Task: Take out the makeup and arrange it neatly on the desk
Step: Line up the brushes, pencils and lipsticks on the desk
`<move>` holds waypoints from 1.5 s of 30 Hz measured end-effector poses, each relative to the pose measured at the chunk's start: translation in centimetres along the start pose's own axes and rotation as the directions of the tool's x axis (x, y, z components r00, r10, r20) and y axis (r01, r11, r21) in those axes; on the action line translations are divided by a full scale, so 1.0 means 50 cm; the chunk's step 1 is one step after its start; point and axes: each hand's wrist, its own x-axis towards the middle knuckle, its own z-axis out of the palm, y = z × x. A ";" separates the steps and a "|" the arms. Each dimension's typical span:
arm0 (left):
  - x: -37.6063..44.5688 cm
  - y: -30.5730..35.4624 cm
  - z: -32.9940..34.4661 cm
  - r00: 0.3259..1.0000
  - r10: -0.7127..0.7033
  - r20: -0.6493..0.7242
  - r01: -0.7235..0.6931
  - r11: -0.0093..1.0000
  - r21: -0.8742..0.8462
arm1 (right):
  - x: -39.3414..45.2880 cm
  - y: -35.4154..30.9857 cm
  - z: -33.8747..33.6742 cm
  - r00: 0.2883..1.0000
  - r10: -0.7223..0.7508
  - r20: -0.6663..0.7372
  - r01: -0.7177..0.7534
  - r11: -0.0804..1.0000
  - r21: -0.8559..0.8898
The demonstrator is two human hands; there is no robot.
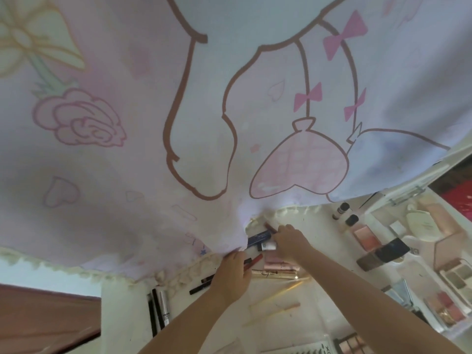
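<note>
Far left: black pencils and a silver tube (158,309) laid side by side near the desk (122,315) edge, roughly parallel. Above them, pink cartoon-print cloth (127,149) with cream pompom trim, hanging over the rear of the desk.

Centre: left hand (231,273) at the cloth's hem, fingers curled, pinching a red lip pencil (252,260); a black stick (201,287) lying just left of the wrist. Beside the hand, a loose cluster of tubes: dark blue tube (259,236), white-labelled tube (267,246), pale pink tubes (278,264) below, touching one another. Right hand (290,240) over that cluster, fingers bent down onto the tubes; whether gripping one, cannot tell.

Below: thin pale sticks (275,306) spread on the desktop, well apart.

Right: two small dark-capped bottles (344,213) upright, close together. Open blush compact (365,236), dark rectangular case (383,254), then eyeshadow palettes (457,277), lids open, pans of beige and pink visible inside. Another palette (352,343) at the bottom edge.
</note>
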 end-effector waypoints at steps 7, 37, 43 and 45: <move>0.010 0.077 -0.046 0.934 -0.296 0.201 0.331 0.503 -0.799 | -0.089 0.004 -0.065 0.986 -0.004 -0.167 0.102 0.803 0.587; -0.170 0.359 -0.199 0.846 0.080 -0.527 -0.378 0.788 -0.486 | -0.397 -0.062 -0.314 0.805 0.515 -0.295 0.166 0.281 0.945; -0.204 0.387 -0.227 0.995 -0.073 0.066 0.092 0.440 -0.893 | -0.435 -0.064 -0.305 0.608 0.332 -0.721 0.376 0.680 0.630; -0.210 0.387 -0.239 0.995 -0.064 0.073 0.094 0.446 -0.890 | -0.441 -0.054 -0.313 0.619 0.217 -0.755 0.403 0.737 0.543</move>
